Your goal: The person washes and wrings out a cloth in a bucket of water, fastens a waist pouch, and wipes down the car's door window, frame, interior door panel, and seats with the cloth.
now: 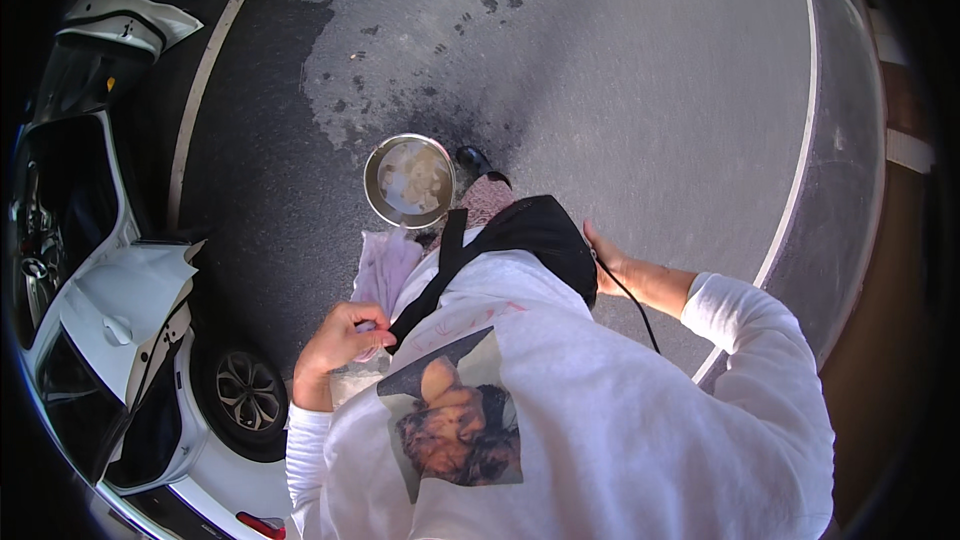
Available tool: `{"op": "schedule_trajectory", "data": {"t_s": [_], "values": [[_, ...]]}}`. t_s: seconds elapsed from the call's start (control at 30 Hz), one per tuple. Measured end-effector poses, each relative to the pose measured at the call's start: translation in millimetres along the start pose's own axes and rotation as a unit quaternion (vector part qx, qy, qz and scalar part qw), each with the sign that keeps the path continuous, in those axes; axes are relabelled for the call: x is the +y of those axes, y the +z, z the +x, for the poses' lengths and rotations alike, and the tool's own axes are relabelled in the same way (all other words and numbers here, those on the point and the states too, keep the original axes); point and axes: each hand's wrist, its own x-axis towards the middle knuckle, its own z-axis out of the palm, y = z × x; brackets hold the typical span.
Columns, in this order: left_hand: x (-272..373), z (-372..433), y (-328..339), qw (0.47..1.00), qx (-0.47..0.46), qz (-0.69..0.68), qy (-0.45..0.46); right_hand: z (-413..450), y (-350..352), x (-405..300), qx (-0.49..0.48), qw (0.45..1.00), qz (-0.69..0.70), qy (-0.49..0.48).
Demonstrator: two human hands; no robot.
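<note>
My left hand [346, 339] is closed on a lilac cloth [384, 270], which hangs down in front of me. Its fingertips also meet the black strap [427, 294] of a fabric bag. That black bag [551, 240] lies across my front at the waist. At the bag's right edge, beside the zipper end and a thin black cord [634, 300], is my right hand [609, 261]; the bag hides some of its fingers, so its grip is unclear. A round metal basin [369, 199] stands on the asphalt near my feet, with cloudy water [401, 176] in it.
On the left is a white car with an open door [124, 307] and a wheel [247, 397] close by. Another white car door [124, 22] stands out farther ahead. Dark wet patches [255, 82] mark the asphalt. White painted lines [196, 109] run along both sides; a kerb [874, 240] borders the right.
</note>
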Motion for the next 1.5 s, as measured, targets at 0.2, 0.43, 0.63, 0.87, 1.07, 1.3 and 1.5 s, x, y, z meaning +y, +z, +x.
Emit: {"op": "schedule_trajectory", "data": {"t_s": [0.2, 0.43, 0.63, 0.87, 1.07, 1.3, 1.5], "values": [[-47.4, -15.4, 1.0, 0.999, -0.034, 0.033, -0.001, -41.8, 63.0, -72.7, 0.097, 0.956, -0.271, -0.048], [-44.2, -35.8, 20.9, 0.978, -0.094, -0.105, -0.154, -67.9, 130.4, -107.1, 0.11, 0.905, -0.394, -0.116], [14.7, -50.0, 47.0, 0.981, 0.049, 0.047, -0.18, -67.0, 139.4, -111.4, 0.102, 0.878, -0.453, -0.118], [-8.6, -58.5, 49.6, 0.977, 0.036, -0.208, -0.028, -59.6, 139.6, -111.5, 0.105, 0.887, -0.438, -0.104], [-20.3, -55.8, 41.7, 0.956, 0.028, -0.271, -0.104, -45.3, 125.5, -117.0, 0.093, 0.895, -0.43, -0.076], [-24.6, -63.6, 44.6, 0.97, 0.061, -0.236, 0.014, -25.7, 98.7, -128.0, 0.021, 0.904, -0.426, 0.001], [-54.9, -62.8, 37.5, 0.966, 0.072, -0.247, 0.005, -28.9, 105.7, -130.6, 0.029, 0.896, -0.443, 0.011]]}}
